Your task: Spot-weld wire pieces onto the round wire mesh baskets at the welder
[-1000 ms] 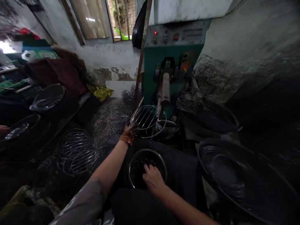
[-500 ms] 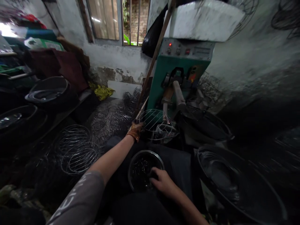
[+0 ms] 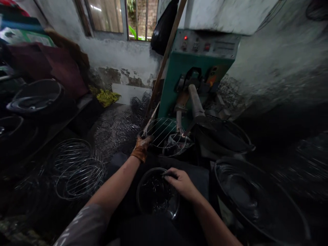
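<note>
My left hand (image 3: pixel 141 147), in a worn brown glove, is closed on the left edge of a round wire rack (image 3: pixel 164 132). The rack is held tilted, its right side at the electrode tip of a green spot welder (image 3: pixel 167 99), where a small glow shows. My right hand (image 3: pixel 182 184) is bare and pinched over the right rim of a round metal bowl (image 3: pixel 138 194). A small metal piece (image 3: pixel 166 175) shows at its fingertips; its exact shape cannot be made out. Several small bent metal pieces (image 3: pixel 156 186) lie in the bowl.
Finished-looking wire racks (image 3: pixel 79 181) are stacked on the left, with a tangle of wire (image 3: pixel 110 126) behind. A large dark basin (image 3: pixel 266 201) stands at the right. A wooden pole (image 3: pixel 164 65) leans beside the welder. Dark tubs (image 3: pixel 38 99) line the left side.
My right hand has risen from inside the bowl to its rim, with a small metal piece now visible in its fingers. The view has shifted slightly; my left hand still holds the rack at the welder.
</note>
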A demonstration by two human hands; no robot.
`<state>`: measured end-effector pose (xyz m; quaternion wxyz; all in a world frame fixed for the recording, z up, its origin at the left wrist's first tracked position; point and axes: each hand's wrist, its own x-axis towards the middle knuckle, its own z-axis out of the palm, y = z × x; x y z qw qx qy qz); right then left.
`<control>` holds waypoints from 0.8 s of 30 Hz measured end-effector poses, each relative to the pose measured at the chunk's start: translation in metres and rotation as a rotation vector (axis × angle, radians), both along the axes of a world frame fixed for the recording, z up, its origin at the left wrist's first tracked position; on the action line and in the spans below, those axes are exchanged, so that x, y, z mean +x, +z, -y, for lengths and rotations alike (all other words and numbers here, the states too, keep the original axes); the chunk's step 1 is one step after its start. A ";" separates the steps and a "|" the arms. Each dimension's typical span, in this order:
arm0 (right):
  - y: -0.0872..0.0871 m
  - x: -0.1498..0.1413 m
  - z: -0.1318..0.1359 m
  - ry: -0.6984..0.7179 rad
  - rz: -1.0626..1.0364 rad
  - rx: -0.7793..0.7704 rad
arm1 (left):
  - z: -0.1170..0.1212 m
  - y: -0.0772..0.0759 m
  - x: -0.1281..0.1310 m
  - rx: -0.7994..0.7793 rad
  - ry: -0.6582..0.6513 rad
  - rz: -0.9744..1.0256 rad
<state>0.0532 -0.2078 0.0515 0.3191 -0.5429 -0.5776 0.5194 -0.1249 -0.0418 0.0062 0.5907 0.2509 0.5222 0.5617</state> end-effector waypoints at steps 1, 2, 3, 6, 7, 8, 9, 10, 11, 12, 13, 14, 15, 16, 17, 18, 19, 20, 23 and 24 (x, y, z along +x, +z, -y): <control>0.001 0.004 -0.005 -0.030 -0.005 -0.008 | 0.000 0.001 0.003 0.015 0.010 -0.024; 0.002 0.009 -0.009 -0.065 -0.026 -0.021 | -0.001 0.002 0.005 0.038 0.012 -0.038; 0.003 0.013 -0.014 -0.110 -0.063 -0.030 | -0.001 0.003 0.008 0.064 0.009 -0.044; 0.004 0.022 -0.027 -0.282 -0.214 0.012 | -0.002 0.005 0.017 0.110 -0.034 -0.021; 0.004 0.025 -0.032 -0.338 -0.258 0.046 | -0.003 0.005 0.019 0.102 -0.048 -0.012; 0.003 0.027 -0.037 -0.386 -0.291 0.080 | -0.004 0.005 0.021 0.088 -0.060 -0.005; 0.002 0.029 -0.043 -0.425 -0.311 0.111 | -0.004 0.005 0.023 0.070 -0.070 0.000; 0.000 0.031 -0.048 -0.454 -0.314 0.138 | -0.005 0.004 0.024 0.051 -0.071 0.005; -0.002 0.032 -0.053 -0.473 -0.299 0.156 | -0.006 0.004 0.025 0.036 -0.068 0.011; -0.004 0.034 -0.057 -0.481 -0.270 0.162 | -0.007 0.004 0.026 0.026 -0.061 0.021; -0.007 0.035 -0.061 -0.481 -0.232 0.156 | -0.008 0.003 0.027 0.023 -0.052 0.032; -0.010 0.037 -0.064 -0.479 -0.190 0.142 | -0.008 0.003 0.028 0.023 -0.041 0.041; -0.013 0.038 -0.067 -0.477 -0.146 0.124 | -0.008 0.003 0.029 0.026 -0.033 0.048; -0.015 0.038 -0.069 -0.477 -0.105 0.108 | -0.007 0.004 0.030 0.033 -0.032 0.051; -0.018 0.039 -0.070 -0.483 -0.071 0.095 | -0.006 0.004 0.031 0.045 -0.034 0.051; -0.020 0.039 -0.071 -0.493 -0.045 0.085 | -0.005 0.005 0.031 0.061 -0.036 0.050; -0.022 0.040 -0.072 -0.504 -0.032 0.078 | -0.003 0.006 0.032 0.076 -0.038 0.049; -0.023 0.039 -0.073 -0.517 -0.036 0.075 | -0.002 0.007 0.033 0.090 -0.039 0.049; -0.026 0.038 -0.074 -0.573 -0.127 0.082 | 0.000 0.009 0.034 0.091 -0.024 0.044; -0.026 0.037 -0.075 -0.590 -0.159 0.088 | 0.000 0.010 0.035 0.086 -0.023 0.044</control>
